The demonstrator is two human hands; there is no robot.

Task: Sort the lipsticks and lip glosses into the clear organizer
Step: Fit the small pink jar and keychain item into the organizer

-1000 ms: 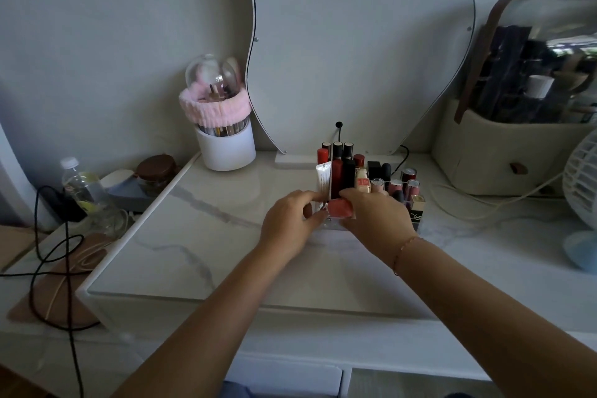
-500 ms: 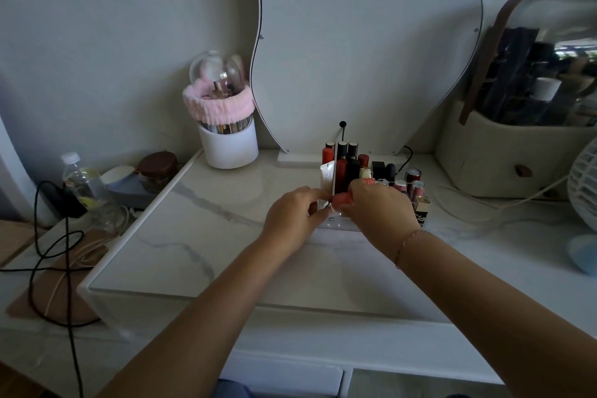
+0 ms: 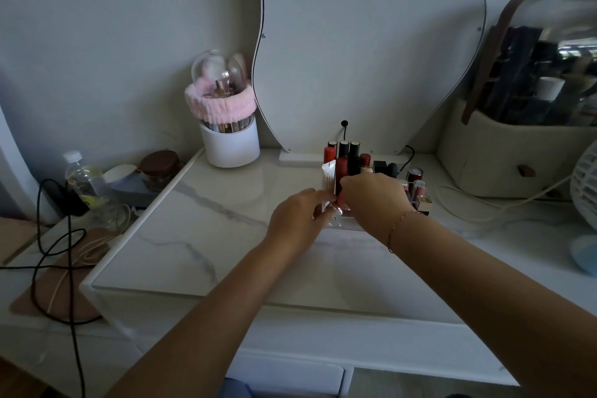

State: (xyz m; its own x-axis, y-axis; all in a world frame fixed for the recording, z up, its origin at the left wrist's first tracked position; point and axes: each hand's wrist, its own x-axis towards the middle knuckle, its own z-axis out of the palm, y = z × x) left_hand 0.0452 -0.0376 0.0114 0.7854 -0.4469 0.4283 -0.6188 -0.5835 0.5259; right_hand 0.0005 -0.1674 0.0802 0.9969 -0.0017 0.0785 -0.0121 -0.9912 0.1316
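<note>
- the clear organizer (image 3: 344, 223) sits on the marble table top (image 3: 200, 236), just in front of the mirror (image 3: 365, 42), packed with upright lipsticks and glosses.
- a pink-red lip product (image 3: 341, 203) is at the organizer's near left corner, mostly hidden; the right hand (image 3: 374, 195) curls down over it with fingers closed around it.
- the left hand (image 3: 295, 220) meets the organizer from 9 o'clock, its fingertips (image 3: 323, 212) pinched together at that corner; what exactly they pinch i cannot tell.
- a white tube (image 3: 329, 176) stands just behind the fingertips, beside a red gloss (image 3: 341, 168) and three taller tubes (image 3: 344, 149) in the back row.
- more lipsticks (image 3: 416, 186) stand at 3 o'clock of the right hand.
- a thin bracelet (image 3: 399, 226) circles the right wrist.
- at 10 o'clock of the organizer, a white cup with a pink band (image 3: 226, 126) holds brushes.
- far at 9 o'clock, off the table top, a water bottle (image 3: 82, 178) and black cable (image 3: 58, 245).
- at 2 o'clock, a beige case (image 3: 517, 152); a white fan (image 3: 586, 184) is at the right edge.
</note>
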